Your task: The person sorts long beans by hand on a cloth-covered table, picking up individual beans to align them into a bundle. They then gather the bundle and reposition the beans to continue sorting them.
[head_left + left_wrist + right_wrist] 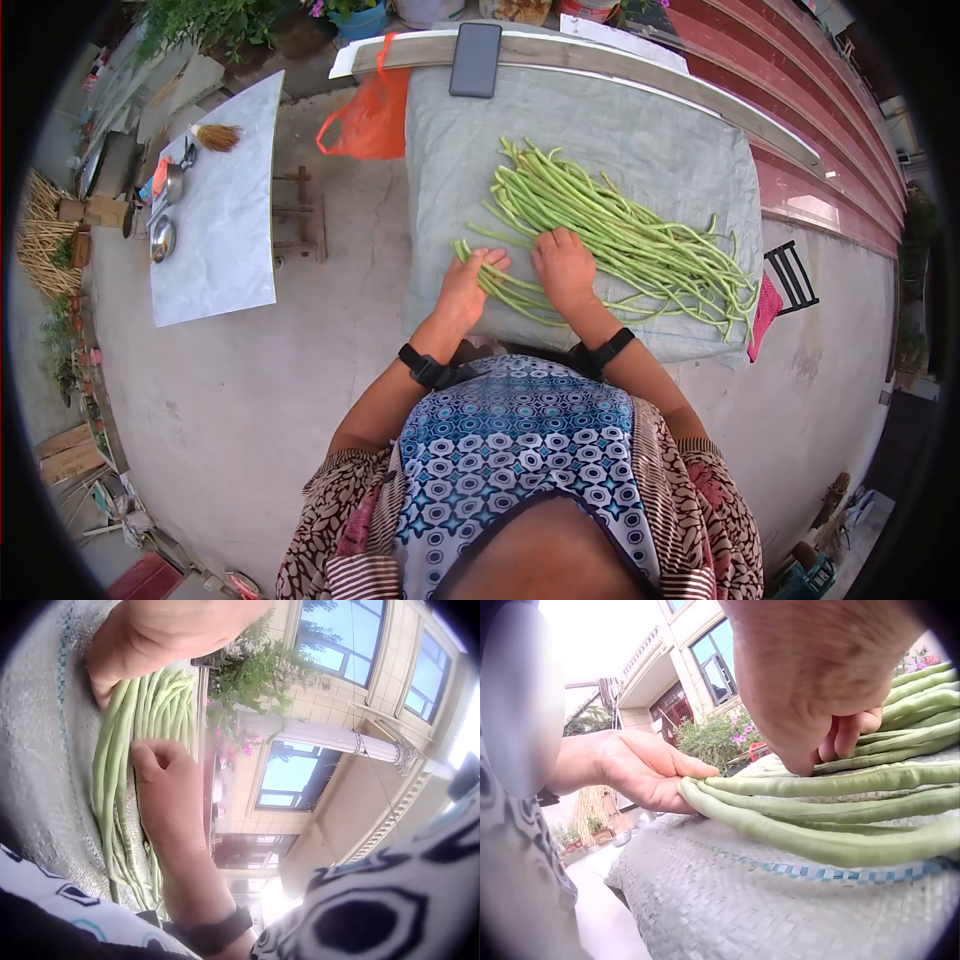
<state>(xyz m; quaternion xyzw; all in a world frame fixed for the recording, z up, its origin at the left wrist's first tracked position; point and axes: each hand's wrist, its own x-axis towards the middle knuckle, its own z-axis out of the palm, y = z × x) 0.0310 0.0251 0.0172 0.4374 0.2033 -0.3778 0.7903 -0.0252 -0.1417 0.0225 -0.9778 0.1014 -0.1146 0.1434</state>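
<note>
A large pile of long green beans (625,225) lies on a grey woven sheet (450,180). My left hand (468,287), at the near left edge of the pile, holds the ends of several long beans (810,817), its thumb lying along them. These beans trail off to the right across the near side of the sheet. Close beside it, my right hand (565,265) is at the pile's near edge, fingers curled down and pinching a bean among the stems. One bean end (490,235) pokes out left of that hand. The right fingertips are partly hidden by the hand itself.
A black phone (475,60) rests on the board at the sheet's far edge, and an orange plastic bag (370,120) hangs beside it. Left stands a pale table (225,220) with a small broom (216,137) and metal bowls (162,238). A black-slatted stool (792,278) is at right.
</note>
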